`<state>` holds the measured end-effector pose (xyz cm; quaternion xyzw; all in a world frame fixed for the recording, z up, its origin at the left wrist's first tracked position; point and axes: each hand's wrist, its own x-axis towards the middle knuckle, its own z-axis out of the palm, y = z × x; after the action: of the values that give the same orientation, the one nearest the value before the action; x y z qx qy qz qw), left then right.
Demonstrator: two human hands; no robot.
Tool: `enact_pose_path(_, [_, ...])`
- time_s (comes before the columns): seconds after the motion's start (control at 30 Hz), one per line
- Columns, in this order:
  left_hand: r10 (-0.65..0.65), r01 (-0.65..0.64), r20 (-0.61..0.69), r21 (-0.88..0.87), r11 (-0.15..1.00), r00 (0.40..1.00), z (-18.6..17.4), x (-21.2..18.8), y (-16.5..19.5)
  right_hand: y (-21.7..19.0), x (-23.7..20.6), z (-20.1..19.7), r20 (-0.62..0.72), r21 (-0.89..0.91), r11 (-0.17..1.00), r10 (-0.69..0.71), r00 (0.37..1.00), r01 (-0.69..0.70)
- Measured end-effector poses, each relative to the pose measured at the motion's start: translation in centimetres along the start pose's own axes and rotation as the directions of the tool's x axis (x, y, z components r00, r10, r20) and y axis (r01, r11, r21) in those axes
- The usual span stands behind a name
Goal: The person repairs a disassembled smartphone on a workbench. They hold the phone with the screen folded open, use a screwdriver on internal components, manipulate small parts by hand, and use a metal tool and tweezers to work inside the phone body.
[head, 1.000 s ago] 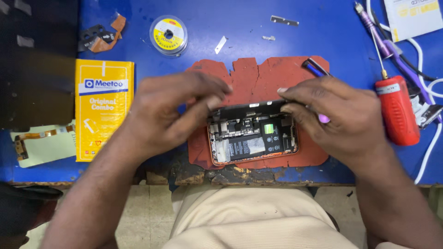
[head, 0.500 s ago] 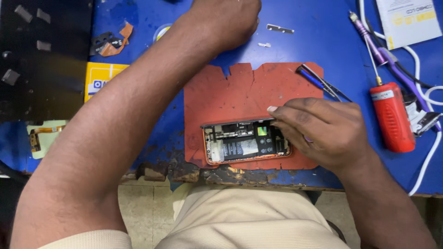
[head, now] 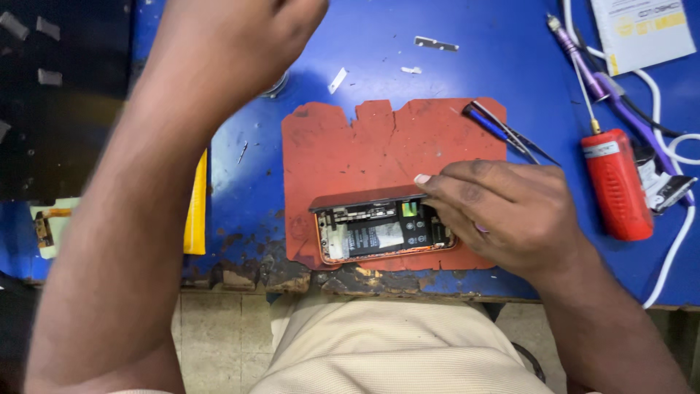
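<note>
- Blue worktop (head: 437, 66), chipped and blackened along its near edge, fills the view, with tiled floor below it and the person's beige-clad lap nearest the camera.
- One opened phone (head: 383, 232) lies on the near part of a red mat (head: 350, 146), its battery and circuit parts facing up and its dark screen panel raised along the far edge.
- Right hand (head: 503, 211) rests over the phone's right end, fingers curled close together, a fingertip touching the raised panel's edge.
- One yellow flat package (head: 195, 204) lies left of the mat, mostly hidden behind the left forearm.
- One red cylindrical tool (head: 616, 182) with a pale label band near its top lies right of the mat, beside white cable (head: 674, 241).
- Two slim tools, one blue-handled (head: 487, 124), lie crossed on the mat's far right corner.
- Three small pale metal scraps (head: 436, 44) lie on the worktop beyond the mat.
- One purple-handled tool (head: 583, 66) lies further right.
- Left hand (head: 248, 36) reaches to the far left, loosely closed; I cannot tell whether it holds anything.
- One white package with a yellow patch (head: 642, 29) sits at the far right corner.
</note>
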<state>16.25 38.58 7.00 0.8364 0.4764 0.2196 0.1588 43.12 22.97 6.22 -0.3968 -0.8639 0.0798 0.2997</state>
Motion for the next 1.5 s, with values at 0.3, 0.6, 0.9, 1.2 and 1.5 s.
enact_pose_path(0.3, [0.362,-0.210,0.092,-0.674,0.708,0.927,0.1,-7.8,0.6,-1.6,0.9,1.4,-0.031,-0.114,0.988,0.101,0.994,-0.104])
enact_pose_path(0.6, [0.412,-0.152,0.257,-0.660,0.735,0.874,1.7,-8.7,-0.5,1.0,-3.6,2.6,-0.104,-0.058,0.955,0.285,0.953,-0.292])
enact_pose_path(0.9, [0.313,-0.029,0.422,-0.557,0.830,0.851,1.6,-8.9,-0.1,4.9,-14.9,1.1,-0.237,0.558,0.623,0.753,0.614,-0.549])
enact_pose_path(1.2, [0.325,-0.038,0.414,-0.568,0.822,0.850,1.5,-8.8,0.0,-1.6,-8.2,1.5,-0.025,0.339,0.556,0.811,0.584,-0.759])
enact_pose_path(1.5, [0.317,-0.019,0.421,-0.577,0.816,0.850,1.6,-8.6,0.1,-2.5,-5.2,2.7,-0.122,-0.118,0.784,0.598,0.792,-0.610])
